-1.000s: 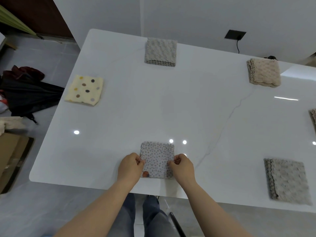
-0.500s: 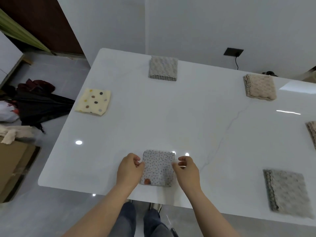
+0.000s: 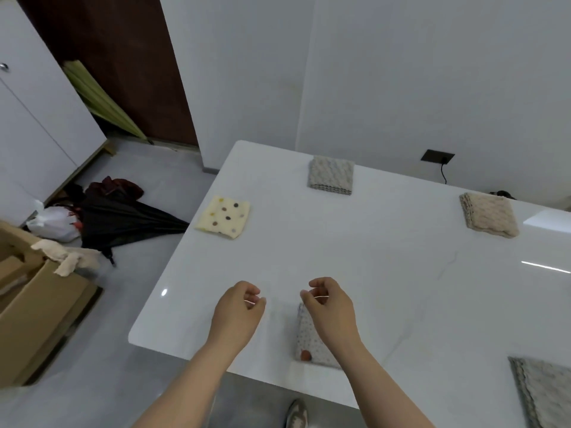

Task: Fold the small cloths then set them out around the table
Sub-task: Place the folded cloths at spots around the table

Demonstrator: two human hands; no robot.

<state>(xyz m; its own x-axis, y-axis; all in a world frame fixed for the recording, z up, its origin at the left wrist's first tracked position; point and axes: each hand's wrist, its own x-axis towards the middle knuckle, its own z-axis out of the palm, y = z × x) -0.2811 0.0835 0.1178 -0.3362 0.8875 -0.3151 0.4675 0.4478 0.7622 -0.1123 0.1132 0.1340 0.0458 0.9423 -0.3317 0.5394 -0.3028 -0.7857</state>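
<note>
White table (image 3: pixel 355 257), folded cloth (image 3: pixel 306 341) at near edge, left hand (image 3: pixel 239 307) and right hand (image 3: pixel 327 307) above, loosely curled, empty.

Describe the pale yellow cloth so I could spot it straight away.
Find the glossy white table. Near its left edge, by the black umbrella on the floor, lies the folded pale yellow cloth. It alone is yellow with big dots; the neighbouring grey knobbly cloth has none.

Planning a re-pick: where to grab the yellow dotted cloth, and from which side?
Probably pinch the yellow cloth at its left edge, coming from the table's left side: it lies flat and thin, with that edge nearest the rim.
</note>
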